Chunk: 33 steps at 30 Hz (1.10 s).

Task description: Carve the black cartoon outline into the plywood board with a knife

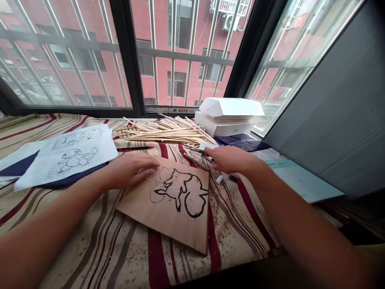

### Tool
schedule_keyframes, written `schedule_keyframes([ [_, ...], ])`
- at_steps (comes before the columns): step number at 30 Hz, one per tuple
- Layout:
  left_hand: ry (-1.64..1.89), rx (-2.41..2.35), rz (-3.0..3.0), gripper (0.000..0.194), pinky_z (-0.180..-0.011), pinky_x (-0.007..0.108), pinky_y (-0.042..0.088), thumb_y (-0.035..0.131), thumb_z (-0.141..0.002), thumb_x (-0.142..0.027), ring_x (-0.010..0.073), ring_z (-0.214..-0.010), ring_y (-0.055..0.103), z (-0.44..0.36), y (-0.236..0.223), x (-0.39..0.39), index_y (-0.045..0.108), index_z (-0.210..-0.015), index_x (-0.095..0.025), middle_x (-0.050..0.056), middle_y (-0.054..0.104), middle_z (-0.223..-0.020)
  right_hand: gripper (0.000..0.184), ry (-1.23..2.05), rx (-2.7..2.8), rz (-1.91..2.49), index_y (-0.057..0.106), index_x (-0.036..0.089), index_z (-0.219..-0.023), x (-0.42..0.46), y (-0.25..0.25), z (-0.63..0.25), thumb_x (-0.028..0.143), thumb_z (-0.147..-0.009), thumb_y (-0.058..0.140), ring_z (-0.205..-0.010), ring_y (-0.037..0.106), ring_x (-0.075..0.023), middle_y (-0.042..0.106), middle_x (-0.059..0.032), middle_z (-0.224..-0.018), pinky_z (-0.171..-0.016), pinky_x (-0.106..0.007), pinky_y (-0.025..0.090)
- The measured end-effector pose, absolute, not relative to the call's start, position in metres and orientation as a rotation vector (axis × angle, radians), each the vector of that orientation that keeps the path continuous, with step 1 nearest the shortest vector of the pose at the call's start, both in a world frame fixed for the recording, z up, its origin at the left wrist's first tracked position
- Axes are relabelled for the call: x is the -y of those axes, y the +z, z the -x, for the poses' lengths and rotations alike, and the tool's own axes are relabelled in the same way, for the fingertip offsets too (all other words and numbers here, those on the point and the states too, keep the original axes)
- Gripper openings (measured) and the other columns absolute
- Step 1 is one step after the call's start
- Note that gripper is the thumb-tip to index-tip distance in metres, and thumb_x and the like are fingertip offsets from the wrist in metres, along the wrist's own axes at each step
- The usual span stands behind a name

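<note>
Brown card point(180, 228) bearing a black-inked cartoon figure point(173, 190) lies on a striped cloth point(90, 249) between a person's two hands.

From the head camera, the left hand point(129, 170) lies open, its fingers spread and pressing lightly on the card's upper edge; a flat hand like this steadies the card well on the soft cloth. The right hand point(231, 158) is curled just beyond the card's far corner, over a thin pen point(194, 161), though whether it grips the pen cannot be told. A printed sheet point(72, 156) and a red-and-black pencil point(135, 148) lie left of the card, with a bundle of wooden sticks point(162, 132) and a white box point(225, 126) beyond.
</note>
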<state>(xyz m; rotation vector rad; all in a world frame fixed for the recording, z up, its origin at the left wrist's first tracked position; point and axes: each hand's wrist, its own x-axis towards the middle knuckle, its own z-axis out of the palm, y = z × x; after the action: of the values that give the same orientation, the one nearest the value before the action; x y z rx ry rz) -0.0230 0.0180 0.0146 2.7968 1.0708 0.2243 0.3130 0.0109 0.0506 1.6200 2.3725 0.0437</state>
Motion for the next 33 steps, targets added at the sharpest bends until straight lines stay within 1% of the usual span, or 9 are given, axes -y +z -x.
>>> schedule_keyframes([
  [3, 0.226, -1.186, -2.802, 0.05, -0.109, 0.045, 0.052, 0.038, -0.103, -0.045, 0.0298, -0.125, 0.068, 0.026, 0.012, -0.023, 0.073, -0.126, -0.019, 0.013, 0.074, -0.135, 0.024, -0.049, -2.6, -1.776, 0.06, 0.017, -0.117, -0.009, 0.058, -0.31, 0.02, -0.099, 0.044, -0.084, 0.064, -0.0256, 0.074, -0.014, -0.102, -0.068, -0.034, 0.039],
  [6, 0.179, -1.283, -2.786, 0.055, -0.113, 0.048, 0.05, 0.037, -0.103, -0.046, 0.0326, -0.132, 0.064, 0.024, 0.007, -0.026, 0.067, -0.135, -0.014, 0.016, 0.068, -0.143, 0.031, -0.283, -2.929, -1.649, 0.06, 0.018, -0.124, -0.002, 0.056, -0.296, 0.025, -0.106, 0.036, -0.089, 0.065, -0.0236, 0.074, -0.0121, -0.103, -0.078, -0.034, 0.046],
  [10, 0.146, -1.33, -2.793, 0.06, -0.121, 0.05, 0.043, 0.035, -0.104, -0.045, 0.0335, -0.143, 0.055, 0.016, -0.002, -0.027, 0.058, -0.146, -0.009, 0.019, 0.06, -0.154, 0.035, -0.433, -3.176, -1.381, 0.064, 0.016, -0.133, 0.006, 0.039, -0.282, 0.029, -0.107, 0.043, -0.112, 0.068, -0.0267, 0.075, -0.0139, -0.125, -0.095, -0.039, 0.05],
  [13, 0.15, -1.37, -2.791, 0.058, -0.124, 0.05, 0.04, 0.034, -0.105, -0.042, 0.0313, -0.146, 0.052, 0.012, -0.01, -0.027, 0.055, -0.148, -0.011, 0.019, 0.058, -0.156, 0.033, -0.452, -3.232, -1.237, 0.07, 0.016, -0.129, 0.005, 0.027, -0.288, 0.026, -0.106, 0.049, -0.116, 0.07, -0.026, 0.076, -0.0131, -0.127, -0.1, -0.04, 0.052],
  [20, 0.223, -1.368, -2.725, 0.057, -0.125, 0.047, 0.039, 0.034, -0.103, -0.04, 0.0293, -0.145, 0.053, 0.009, -0.015, -0.03, 0.059, -0.146, -0.012, 0.016, 0.059, -0.155, 0.04, -0.399, -3.277, -1.112, 0.07, 0.017, -0.138, 0.003, 0.012, -0.307, 0.023, -0.105, 0.048, -0.113, 0.073, -0.0252, 0.077, -0.0133, -0.127, -0.095, -0.039, 0.055],
  [23, 0.225, -1.402, -2.69, 0.057, -0.126, 0.047, 0.038, 0.035, -0.102, -0.04, 0.0297, -0.146, 0.052, 0.006, -0.014, -0.028, 0.057, -0.147, -0.012, 0.016, 0.058, -0.157, 0.045, -0.343, -3.249, -1.058, 0.067, 0.017, -0.144, 0.009, 0.012, -0.307, 0.021, -0.104, 0.047, -0.104, 0.074, -0.0246, 0.079, -0.0136, -0.119, -0.087, -0.036, 0.054],
  [27, 0.231, -1.437, -2.641, 0.061, -0.128, 0.049, 0.034, 0.032, -0.103, -0.041, 0.0312, -0.15, 0.047, 0.003, -0.016, -0.026, 0.053, -0.15, -0.008, 0.018, 0.055, -0.159, 0.046, -0.212, -3.139, -1.075, 0.068, 0.018, -0.145, 0.017, 0.018, -0.306, 0.02, -0.103, 0.049, -0.081, 0.072, -0.0198, 0.082, -0.0106, -0.1, -0.07, -0.031, 0.046],
  [30, 0.228, -1.436, -2.635, 0.062, -0.129, 0.048, 0.032, 0.03, -0.104, -0.042, 0.0303, -0.152, 0.044, 0.002, -0.019, -0.026, 0.052, -0.151, -0.008, 0.018, 0.054, -0.16, 0.045, -0.025, -3.07, -1.069, 0.068, 0.019, -0.144, 0.026, 0.021, -0.304, 0.022, -0.102, 0.052, -0.075, 0.072, -0.0187, 0.082, -0.0074, -0.09, -0.064, -0.032, 0.04],
  [33, 0.221, -1.438, -2.637, 0.061, -0.129, 0.048, 0.032, 0.029, -0.104, -0.042, 0.0294, -0.151, 0.045, 0.001, -0.02, -0.026, 0.052, -0.151, -0.01, 0.018, 0.054, -0.159, 0.043, 0.263, -3.044, -0.982, 0.069, 0.016, -0.141, 0.038, 0.021, -0.3, 0.022, -0.101, 0.054, -0.068, 0.069, -0.0191, 0.078, -0.0065, -0.079, -0.057, -0.035, 0.035],
])
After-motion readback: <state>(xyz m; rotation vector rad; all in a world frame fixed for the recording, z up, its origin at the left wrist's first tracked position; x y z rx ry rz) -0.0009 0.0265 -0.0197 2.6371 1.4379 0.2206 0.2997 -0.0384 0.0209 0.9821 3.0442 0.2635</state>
